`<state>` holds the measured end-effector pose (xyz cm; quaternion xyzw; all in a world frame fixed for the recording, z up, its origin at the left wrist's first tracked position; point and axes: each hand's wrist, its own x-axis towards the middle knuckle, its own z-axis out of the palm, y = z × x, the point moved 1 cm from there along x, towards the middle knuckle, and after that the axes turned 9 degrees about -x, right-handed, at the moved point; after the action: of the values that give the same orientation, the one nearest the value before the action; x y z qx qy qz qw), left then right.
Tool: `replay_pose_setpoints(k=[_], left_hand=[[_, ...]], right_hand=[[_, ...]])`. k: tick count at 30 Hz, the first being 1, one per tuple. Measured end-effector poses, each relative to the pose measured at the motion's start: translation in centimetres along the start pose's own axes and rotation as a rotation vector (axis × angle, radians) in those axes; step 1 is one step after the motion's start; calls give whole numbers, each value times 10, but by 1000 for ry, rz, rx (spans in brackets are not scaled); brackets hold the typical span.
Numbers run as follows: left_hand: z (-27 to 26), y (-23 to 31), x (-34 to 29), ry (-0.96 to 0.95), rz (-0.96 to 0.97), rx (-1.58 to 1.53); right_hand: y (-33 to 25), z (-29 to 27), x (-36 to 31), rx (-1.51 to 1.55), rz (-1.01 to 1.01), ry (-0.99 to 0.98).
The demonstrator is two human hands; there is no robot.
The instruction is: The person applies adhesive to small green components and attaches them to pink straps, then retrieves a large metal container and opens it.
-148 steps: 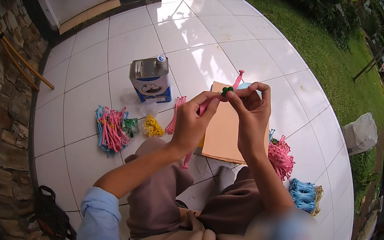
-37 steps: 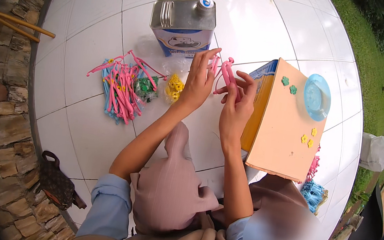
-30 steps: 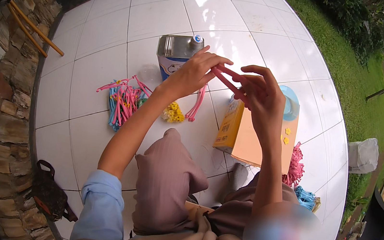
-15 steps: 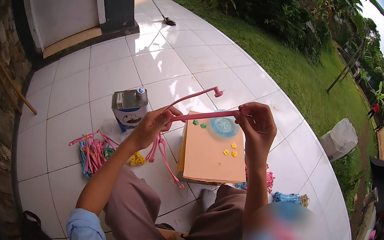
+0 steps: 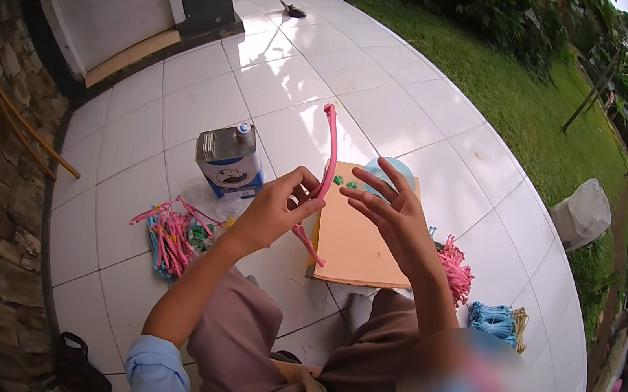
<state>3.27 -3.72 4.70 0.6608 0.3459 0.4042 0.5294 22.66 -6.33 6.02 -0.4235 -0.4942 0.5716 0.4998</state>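
Observation:
My left hand (image 5: 274,213) is closed around a pink rubber strap (image 5: 333,147) with small knobbed ends, like a flip-flop strap. One end stands up above the hand and another hangs below it. My right hand (image 5: 404,224) is empty, fingers spread, over the right side of a tan board (image 5: 352,241). The board tops a low box in front of my knees. Small green flower pieces (image 5: 338,180) lie near its far edge, beside a light-blue dish (image 5: 395,172) partly hidden by my right fingers.
Left of the board stands a metal can (image 5: 229,163); nearer lies a pile of pink and blue straps (image 5: 172,241). To the right are a pink strap bundle (image 5: 456,270) and blue bundles (image 5: 493,323). A broom (image 5: 294,11) rests farther off on the tiled floor (image 5: 177,154).
My right hand has let go of the pink strap and opened. The strap has swung upright in my left hand. The yellow flower pieces on the board are now hidden.

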Motion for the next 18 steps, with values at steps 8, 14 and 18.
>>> replay_pose_setpoints(k=[8,14,18], left_hand=[[8,-9,6,75,76,-28],[4,-10,6,272,-120,-812],[5,-19,9,284,-153,-1000]], right_hand=[[15,5,5,-79,-98,159],[15,16,1,-15,-71,127],[25,20,1,15,33,33]])
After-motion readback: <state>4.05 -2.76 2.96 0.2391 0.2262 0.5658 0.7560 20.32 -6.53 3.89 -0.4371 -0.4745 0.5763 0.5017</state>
